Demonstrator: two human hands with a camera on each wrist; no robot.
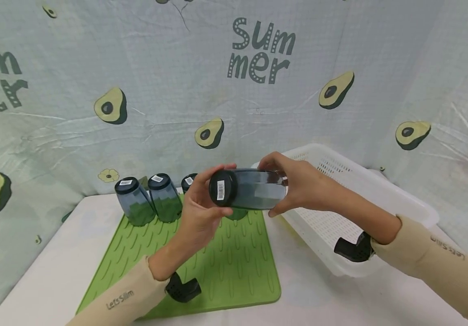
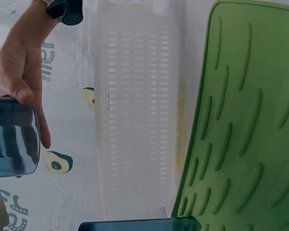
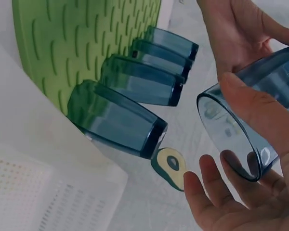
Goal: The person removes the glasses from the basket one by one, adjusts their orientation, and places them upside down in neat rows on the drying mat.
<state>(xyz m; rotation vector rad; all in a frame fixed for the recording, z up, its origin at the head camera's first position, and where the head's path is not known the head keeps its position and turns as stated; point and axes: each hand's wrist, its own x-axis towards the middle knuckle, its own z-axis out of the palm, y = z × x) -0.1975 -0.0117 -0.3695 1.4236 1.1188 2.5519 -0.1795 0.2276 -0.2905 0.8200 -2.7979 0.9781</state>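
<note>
A see-through blue plastic cup (image 1: pixel 258 190) with a black base is held sideways in the air, its base turned left. My left hand (image 1: pixel 197 213) grips it around the base end, thumb below and fingers above. At the other end, my right hand (image 1: pixel 305 185) holds the cup near its open rim. In the right wrist view, the right thumb (image 3: pixel 260 106) lies along the cup's side and the fingers curl by the rim. Several matching cups (image 1: pixel 166 197) stand upside down along the back of a green ridged mat (image 1: pixel 234 271); the held cup and left hand partly hide some.
A white perforated plastic basket (image 1: pixel 405 199) sits to the right of the mat, under my right forearm. Behind the white table (image 1: pixel 299 290) hangs a pale cloth (image 1: pixel 169 59) printed with avocados and lettering.
</note>
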